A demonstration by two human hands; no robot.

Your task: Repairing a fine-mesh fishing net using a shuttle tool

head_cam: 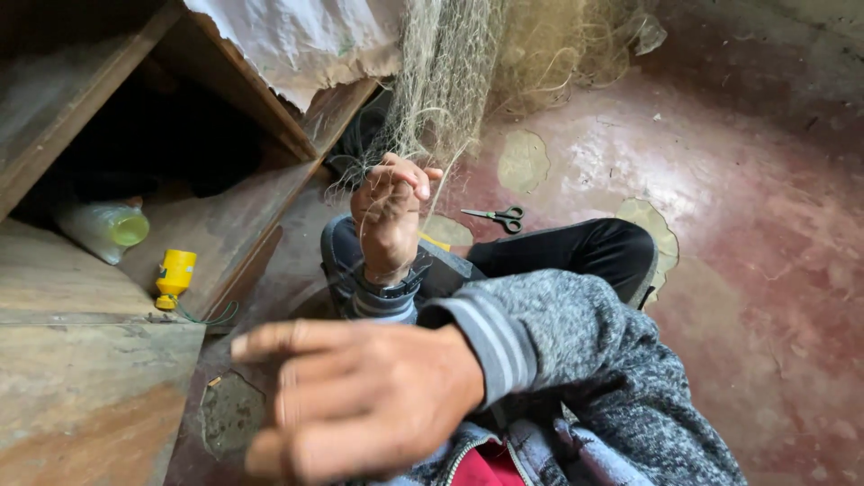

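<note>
The left hand (389, 211) pinches strands of the fishing net (445, 81) hanging just above it; the right hand (360, 400), blurred, spreads open and empty nearer the camera. Scissors (499, 216) lie beyond.

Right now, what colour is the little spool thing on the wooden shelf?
The small plastic spool is bright yellow, with thin green line trailing from it. The head view shows it, left of the hands.

The fishing net (445, 81) is fine, pale olive-beige mesh, hanging in a bunched, tangled sheet above the fingers (402, 176) of the left hand and gathered to a narrow bundle where they pinch it. A few loose strands trail down past those fingers. It lies well beyond the right hand's spread, blurred fingers (297, 342).
</note>
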